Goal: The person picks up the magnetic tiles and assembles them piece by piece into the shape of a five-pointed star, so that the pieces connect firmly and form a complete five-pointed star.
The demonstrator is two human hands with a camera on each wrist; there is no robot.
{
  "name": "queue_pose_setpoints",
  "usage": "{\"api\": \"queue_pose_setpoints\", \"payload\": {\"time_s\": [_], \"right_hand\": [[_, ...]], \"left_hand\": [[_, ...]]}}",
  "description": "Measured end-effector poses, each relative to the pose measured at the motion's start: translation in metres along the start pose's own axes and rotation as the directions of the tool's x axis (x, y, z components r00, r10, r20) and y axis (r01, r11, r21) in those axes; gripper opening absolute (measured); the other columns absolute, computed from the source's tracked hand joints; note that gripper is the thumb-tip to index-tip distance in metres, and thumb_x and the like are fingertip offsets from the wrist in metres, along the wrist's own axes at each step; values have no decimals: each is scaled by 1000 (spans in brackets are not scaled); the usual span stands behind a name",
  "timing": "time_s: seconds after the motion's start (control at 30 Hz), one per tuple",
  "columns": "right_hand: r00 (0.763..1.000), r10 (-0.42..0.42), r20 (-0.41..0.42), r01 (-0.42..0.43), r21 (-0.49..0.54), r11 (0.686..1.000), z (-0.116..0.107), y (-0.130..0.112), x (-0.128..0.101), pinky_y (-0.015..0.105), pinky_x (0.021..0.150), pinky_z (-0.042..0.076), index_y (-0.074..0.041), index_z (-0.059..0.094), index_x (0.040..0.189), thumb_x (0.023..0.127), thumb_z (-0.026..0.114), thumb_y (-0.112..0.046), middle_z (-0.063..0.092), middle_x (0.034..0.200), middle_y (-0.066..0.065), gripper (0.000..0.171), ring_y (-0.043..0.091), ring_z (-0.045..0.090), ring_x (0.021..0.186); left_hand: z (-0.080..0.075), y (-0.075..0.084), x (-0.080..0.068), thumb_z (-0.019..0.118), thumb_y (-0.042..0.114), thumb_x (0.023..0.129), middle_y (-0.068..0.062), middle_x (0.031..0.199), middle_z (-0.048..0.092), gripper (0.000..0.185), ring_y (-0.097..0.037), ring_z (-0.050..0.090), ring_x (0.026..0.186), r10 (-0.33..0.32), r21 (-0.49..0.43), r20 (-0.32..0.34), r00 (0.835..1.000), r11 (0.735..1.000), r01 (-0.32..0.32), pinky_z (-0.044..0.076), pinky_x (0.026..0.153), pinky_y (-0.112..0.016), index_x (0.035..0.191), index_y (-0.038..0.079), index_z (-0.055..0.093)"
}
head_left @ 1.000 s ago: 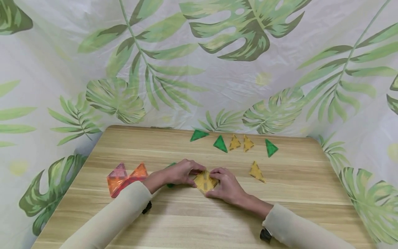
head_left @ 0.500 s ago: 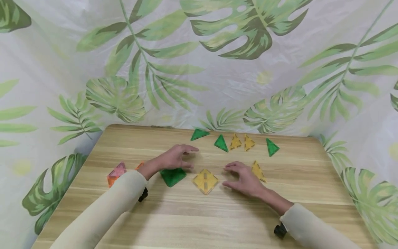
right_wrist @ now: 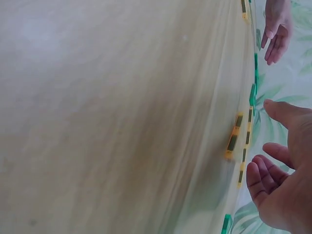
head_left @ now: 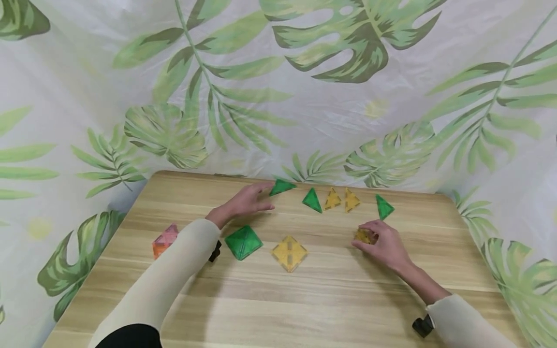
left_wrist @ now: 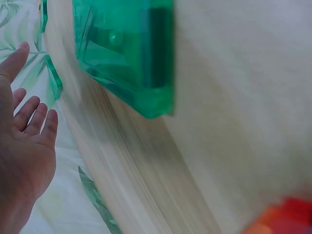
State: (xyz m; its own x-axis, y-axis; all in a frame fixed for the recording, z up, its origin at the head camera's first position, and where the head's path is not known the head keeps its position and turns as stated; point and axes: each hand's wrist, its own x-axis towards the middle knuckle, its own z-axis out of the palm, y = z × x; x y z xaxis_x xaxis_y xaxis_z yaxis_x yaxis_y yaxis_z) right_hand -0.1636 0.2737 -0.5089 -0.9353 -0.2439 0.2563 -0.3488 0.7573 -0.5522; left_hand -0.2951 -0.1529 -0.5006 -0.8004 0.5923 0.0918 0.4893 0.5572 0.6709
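Note:
My left hand [head_left: 261,197] reaches across the wooden table [head_left: 330,299] with straight fingers, its tips just short of a flat green triangle tile [head_left: 282,186] at the far edge. The left wrist view shows this hand [left_wrist: 27,141] with an open palm, holding nothing. My right hand [head_left: 370,233] hovers over a flat yellow triangle tile [head_left: 362,237], fingers loosely curled. In the right wrist view, thumb and fingers [right_wrist: 263,175] are spread apart, with that yellow tile [right_wrist: 233,136] lying beside them. A green pyramid [head_left: 243,241] and a yellow pyramid [head_left: 289,252] stand between my arms.
A pink and orange pyramid [head_left: 165,240] sits at the left, partly behind my left sleeve. Along the far edge lie a green triangle [head_left: 312,200], two yellow triangles [head_left: 332,199] [head_left: 350,200] and another green triangle [head_left: 384,207]. A leaf-print cloth [head_left: 304,96] walls the table.
Both hands have let go of the yellow pyramid. The left has moved far and right toward the green triangle. The right has moved right over the yellow triangle.

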Motion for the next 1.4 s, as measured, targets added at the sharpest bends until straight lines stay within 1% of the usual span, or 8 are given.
{"api": "queue_pose_setpoints", "payload": {"time_s": [0.23,0.37,0.47,0.53,0.63,0.93,1.2,1.4], "right_hand": [[999,9,-36,-8,32,999,-3,3,-8,22,63,52,2,77,113,80,95,-19,68,87,8,44,17,60,71],[999,6,-37,-6,-11,1000,-1,2,-11,22,63,54,3,77,116,80,95,-20,73,91,10,47,17,66,73],[999,19,-32,-21,-45,999,0,-1,-12,30,67,60,2,76,121,80,95,-21,77,100,14,51,23,72,81],[1000,12,-26,-14,-71,997,1,-2,-11,41,75,63,3,75,124,80,95,-22,78,109,18,54,30,75,91],[1000,-18,-20,16,-106,994,4,-5,-10,54,86,61,3,74,125,80,95,-23,76,118,21,57,39,73,105],[997,-78,-20,74,-139,987,14,-8,-4,54,88,61,3,76,121,79,96,-20,77,115,18,52,36,73,106],[991,-81,104,89,-69,994,15,-7,-2,55,95,59,0,70,133,82,90,-8,73,128,18,56,38,69,118],[968,-152,197,156,-1,988,10,-2,0,54,100,57,-1,63,143,80,83,6,71,134,14,66,36,66,125]], "left_hand": [[2,-6,18,79,26,98,-23,163,43,75,-39,38,153,-20,60,40,999,998,18,31,127,-51,158,-3,44],[5,-9,20,75,24,100,-22,167,37,72,-40,31,156,-25,52,71,997,998,21,26,129,-52,158,-4,42],[7,-9,20,73,24,102,-22,170,32,71,-40,27,158,-32,49,92,995,998,27,24,129,-53,159,-4,41],[7,-9,19,73,24,102,-22,171,30,70,-40,26,159,-31,53,100,995,998,26,23,129,-53,159,-4,42],[7,-10,19,72,24,103,-23,170,30,68,-41,26,158,-29,74,104,994,997,21,24,129,-54,158,-5,43],[5,-10,10,73,24,102,-26,162,41,60,-45,38,151,-14,147,107,994,989,-2,33,124,-56,149,-6,54],[4,-3,-4,76,25,100,-23,150,48,53,-40,48,142,-22,138,119,993,990,5,40,121,-52,142,-6,62],[3,-1,-16,79,25,98,-16,140,55,48,-34,54,133,-3,145,138,990,989,-17,45,116,-48,135,-3,68]]}}
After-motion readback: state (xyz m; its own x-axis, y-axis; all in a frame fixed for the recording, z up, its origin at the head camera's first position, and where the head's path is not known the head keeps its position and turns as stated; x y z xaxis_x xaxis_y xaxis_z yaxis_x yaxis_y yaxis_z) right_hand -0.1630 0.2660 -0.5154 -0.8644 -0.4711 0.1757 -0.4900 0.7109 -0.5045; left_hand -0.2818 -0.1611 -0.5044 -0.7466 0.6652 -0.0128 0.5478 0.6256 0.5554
